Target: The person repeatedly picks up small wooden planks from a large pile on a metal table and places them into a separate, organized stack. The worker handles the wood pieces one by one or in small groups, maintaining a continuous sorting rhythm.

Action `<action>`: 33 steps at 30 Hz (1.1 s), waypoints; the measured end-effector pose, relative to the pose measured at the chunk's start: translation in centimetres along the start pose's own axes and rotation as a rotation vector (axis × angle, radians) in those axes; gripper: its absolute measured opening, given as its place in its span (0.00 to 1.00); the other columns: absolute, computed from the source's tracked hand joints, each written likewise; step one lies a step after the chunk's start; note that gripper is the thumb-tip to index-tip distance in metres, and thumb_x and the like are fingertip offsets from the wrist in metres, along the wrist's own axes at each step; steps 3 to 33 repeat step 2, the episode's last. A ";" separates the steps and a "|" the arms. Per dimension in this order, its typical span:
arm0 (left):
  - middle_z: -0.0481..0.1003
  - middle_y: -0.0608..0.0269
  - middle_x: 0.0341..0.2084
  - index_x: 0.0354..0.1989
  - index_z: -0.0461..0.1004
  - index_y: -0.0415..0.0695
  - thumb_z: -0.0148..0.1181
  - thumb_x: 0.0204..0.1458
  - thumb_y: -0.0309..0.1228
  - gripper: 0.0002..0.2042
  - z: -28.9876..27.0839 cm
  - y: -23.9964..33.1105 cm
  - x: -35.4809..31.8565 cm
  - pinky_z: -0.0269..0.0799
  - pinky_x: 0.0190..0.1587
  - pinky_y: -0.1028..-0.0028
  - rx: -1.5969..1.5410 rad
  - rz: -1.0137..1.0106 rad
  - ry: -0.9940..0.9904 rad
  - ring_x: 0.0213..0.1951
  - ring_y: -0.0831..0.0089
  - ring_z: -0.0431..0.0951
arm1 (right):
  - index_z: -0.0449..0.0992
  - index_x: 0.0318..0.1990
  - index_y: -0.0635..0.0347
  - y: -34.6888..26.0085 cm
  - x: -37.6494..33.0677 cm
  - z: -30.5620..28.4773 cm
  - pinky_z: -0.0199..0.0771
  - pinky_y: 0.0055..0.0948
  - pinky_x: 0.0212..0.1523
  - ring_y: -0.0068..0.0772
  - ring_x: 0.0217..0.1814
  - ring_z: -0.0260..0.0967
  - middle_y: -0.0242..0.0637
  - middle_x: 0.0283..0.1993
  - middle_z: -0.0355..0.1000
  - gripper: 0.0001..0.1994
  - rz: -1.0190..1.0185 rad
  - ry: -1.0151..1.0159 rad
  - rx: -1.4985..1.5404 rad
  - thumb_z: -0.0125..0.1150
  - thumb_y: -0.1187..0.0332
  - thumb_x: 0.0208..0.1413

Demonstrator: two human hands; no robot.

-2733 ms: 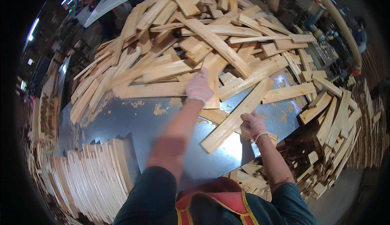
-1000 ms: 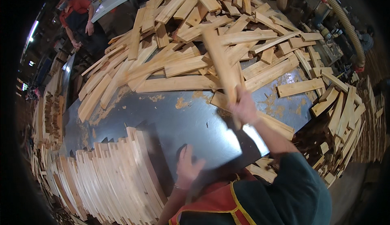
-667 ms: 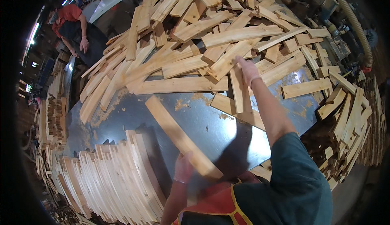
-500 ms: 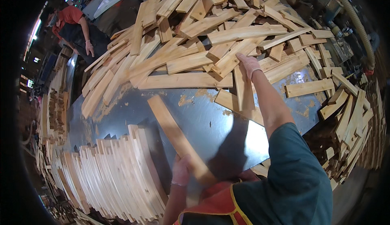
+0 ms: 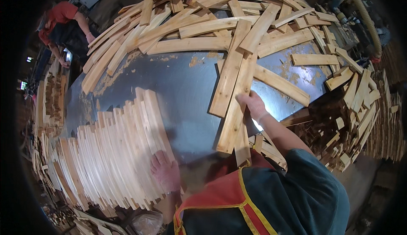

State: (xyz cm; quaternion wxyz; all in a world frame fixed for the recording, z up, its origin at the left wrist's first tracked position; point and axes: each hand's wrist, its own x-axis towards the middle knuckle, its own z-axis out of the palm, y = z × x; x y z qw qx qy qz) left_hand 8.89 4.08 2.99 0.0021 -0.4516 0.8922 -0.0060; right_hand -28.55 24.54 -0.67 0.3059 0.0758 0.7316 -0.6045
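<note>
In a pale glove, my right hand (image 5: 253, 106) grips the edge of a long wooden board (image 5: 234, 115) lying slantwise over the metal table. Another board (image 5: 228, 82) lies alongside it on the left, and a third (image 5: 282, 84) slants off to the right behind my hand. My left hand (image 5: 164, 172), also gloved, rests with fingers extended against the outermost board of a row of boards set on edge (image 5: 123, 150). Nothing is grasped in it.
A large heap of loose boards (image 5: 203, 27) covers the far side of the metal table (image 5: 182, 95). More offcuts (image 5: 358, 95) pile up at the right, below a ribbed hose (image 5: 366, 23). At the far left, a person in a red shirt (image 5: 63, 16) leans over.
The board in my left hand has left it and that hand has moved down-left to the row. My right hand has drawn a board from the heap toward me, with others shifting nearer.
</note>
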 end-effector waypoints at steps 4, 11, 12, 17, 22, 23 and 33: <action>0.63 0.51 0.68 0.70 0.63 0.47 0.70 0.49 0.39 0.38 -0.6 0.2 0.9 0.62 0.66 0.49 0.010 0.073 -0.017 0.66 0.44 0.65 | 0.73 0.61 0.67 0.8 3.1 0.9 0.79 0.37 0.48 0.36 0.45 0.77 0.44 0.47 0.79 0.29 -0.012 -0.024 0.131 0.72 0.64 0.52; 0.63 0.51 0.68 0.70 0.63 0.47 0.70 0.49 0.39 0.38 -0.6 0.2 0.9 0.62 0.66 0.49 0.010 0.073 -0.017 0.66 0.44 0.65 | 0.73 0.61 0.67 0.8 3.1 0.9 0.79 0.37 0.48 0.36 0.45 0.77 0.44 0.47 0.79 0.29 -0.012 -0.024 0.131 0.72 0.64 0.52; 0.63 0.51 0.68 0.70 0.63 0.47 0.70 0.49 0.39 0.38 -0.6 0.2 0.9 0.62 0.66 0.49 0.010 0.073 -0.017 0.66 0.44 0.65 | 0.73 0.61 0.67 0.8 3.1 0.9 0.79 0.37 0.48 0.36 0.45 0.77 0.44 0.47 0.79 0.29 -0.012 -0.024 0.131 0.72 0.64 0.52; 0.63 0.51 0.68 0.70 0.63 0.47 0.70 0.49 0.39 0.38 -0.6 0.2 0.9 0.62 0.66 0.49 0.010 0.073 -0.017 0.66 0.44 0.65 | 0.73 0.61 0.67 0.8 3.1 0.9 0.79 0.37 0.48 0.36 0.45 0.77 0.44 0.47 0.79 0.29 -0.012 -0.024 0.131 0.72 0.64 0.52; 0.63 0.51 0.68 0.70 0.63 0.47 0.70 0.49 0.39 0.38 -0.6 0.2 0.9 0.62 0.66 0.49 0.010 0.073 -0.017 0.66 0.44 0.65 | 0.73 0.61 0.67 0.8 3.1 0.9 0.79 0.37 0.48 0.36 0.45 0.77 0.44 0.47 0.79 0.29 -0.012 -0.024 0.131 0.72 0.64 0.52; 0.63 0.51 0.68 0.70 0.63 0.47 0.70 0.49 0.39 0.38 -0.6 0.2 0.9 0.62 0.66 0.49 0.010 0.073 -0.017 0.66 0.44 0.65 | 0.73 0.61 0.67 0.8 3.1 0.9 0.79 0.37 0.48 0.36 0.45 0.77 0.44 0.47 0.79 0.29 -0.012 -0.024 0.131 0.72 0.64 0.52; 0.63 0.51 0.68 0.70 0.63 0.47 0.70 0.49 0.39 0.38 -0.6 0.2 0.9 0.62 0.66 0.49 0.010 0.073 -0.017 0.66 0.44 0.65 | 0.73 0.61 0.67 0.8 3.1 0.9 0.79 0.37 0.48 0.36 0.45 0.77 0.44 0.47 0.79 0.29 -0.012 -0.024 0.131 0.72 0.64 0.52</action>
